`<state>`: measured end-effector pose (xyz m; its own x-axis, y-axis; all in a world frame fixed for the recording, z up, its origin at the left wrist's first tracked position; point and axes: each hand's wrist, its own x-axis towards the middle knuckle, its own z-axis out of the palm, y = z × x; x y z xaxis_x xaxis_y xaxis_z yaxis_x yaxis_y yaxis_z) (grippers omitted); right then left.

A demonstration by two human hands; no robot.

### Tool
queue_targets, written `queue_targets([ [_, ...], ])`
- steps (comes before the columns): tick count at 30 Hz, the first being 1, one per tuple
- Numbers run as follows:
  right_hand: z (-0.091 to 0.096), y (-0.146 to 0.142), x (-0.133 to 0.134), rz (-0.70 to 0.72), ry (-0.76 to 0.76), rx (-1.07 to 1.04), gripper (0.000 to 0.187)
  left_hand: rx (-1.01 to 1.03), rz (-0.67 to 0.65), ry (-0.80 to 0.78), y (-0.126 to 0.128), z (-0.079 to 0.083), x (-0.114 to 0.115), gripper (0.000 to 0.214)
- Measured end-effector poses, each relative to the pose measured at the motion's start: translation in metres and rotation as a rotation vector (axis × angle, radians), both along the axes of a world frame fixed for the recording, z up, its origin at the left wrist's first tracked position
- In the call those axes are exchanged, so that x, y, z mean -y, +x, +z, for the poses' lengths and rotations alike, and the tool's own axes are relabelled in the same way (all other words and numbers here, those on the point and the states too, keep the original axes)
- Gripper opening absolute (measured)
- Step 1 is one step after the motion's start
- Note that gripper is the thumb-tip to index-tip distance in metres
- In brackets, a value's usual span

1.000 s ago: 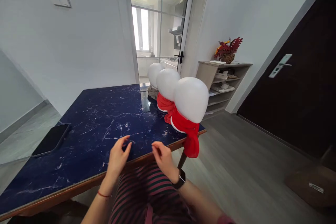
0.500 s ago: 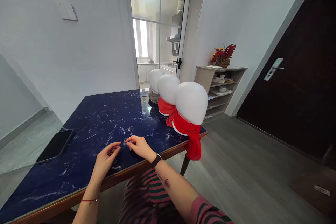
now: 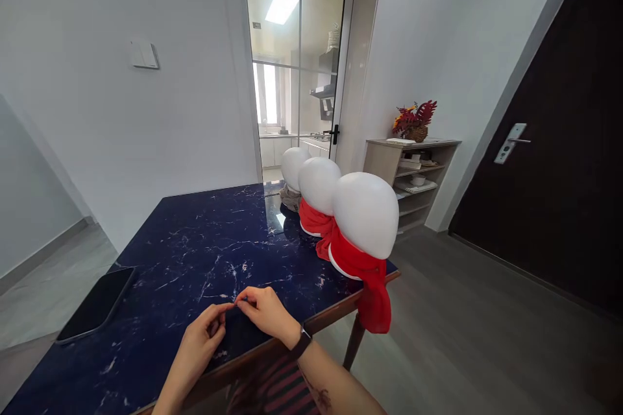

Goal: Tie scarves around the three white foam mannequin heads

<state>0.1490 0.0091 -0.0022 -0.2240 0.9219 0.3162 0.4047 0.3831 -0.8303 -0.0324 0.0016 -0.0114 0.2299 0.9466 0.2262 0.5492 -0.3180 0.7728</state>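
My left hand (image 3: pixel 199 342) and my right hand (image 3: pixel 265 312) meet over the near edge of a dark blue marbled table (image 3: pixel 195 253). Both are closed in a pinch, fingertips touching each other near a tiny item I cannot make out. A black watch sits on my right wrist. Three white mannequin heads stand along the table's right side; the nearest head (image 3: pixel 366 215) and the middle head (image 3: pixel 318 185) wear red scarves (image 3: pixel 367 279), and the far head (image 3: pixel 294 167) wears a beige one.
A black phone (image 3: pixel 97 303) lies flat near the table's left edge. Behind are a glass door to a kitchen, a low shelf unit (image 3: pixel 413 168) with a red plant, and a dark door (image 3: pixel 549 162) at right. Grey wood floor surrounds the table.
My hands came together from apart and moved onto the table surface, fingertips now pinched together. The view tilted up slightly.
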Motion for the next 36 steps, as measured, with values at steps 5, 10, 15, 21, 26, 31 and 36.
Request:
queue_targets([
  [5, 0.003, 0.002, 0.003, 0.004, -0.004, 0.025, 0.017, 0.025, -0.007, -0.037, 0.000, 0.000, 0.001, 0.037],
  [10, 0.002, 0.002, 0.003, 0.007, -0.004, 0.029, 0.017, 0.025, -0.021, -0.043, 0.001, 0.002, 0.001, 0.037],
  [15, 0.002, 0.004, 0.005, 0.023, 0.006, 0.024, 0.017, 0.000, -0.029, -0.027, 0.000, 0.004, 0.002, 0.033],
  [21, 0.004, 0.005, 0.006, 0.032, -0.001, 0.060, 0.019, 0.025, -0.015, -0.022, 0.002, 0.008, 0.005, 0.031],
  [26, 0.005, 0.005, 0.006, 0.028, 0.004, 0.030, 0.017, 0.009, -0.016, -0.027, 0.002, 0.009, 0.005, 0.034],
  [31, 0.008, 0.005, 0.008, 0.040, 0.005, 0.025, 0.015, 0.018, -0.012, -0.029, 0.002, 0.011, 0.006, 0.036],
  [36, 0.011, 0.006, 0.009, 0.041, 0.004, 0.051, 0.016, 0.019, 0.003, -0.032, 0.003, 0.011, 0.006, 0.038],
])
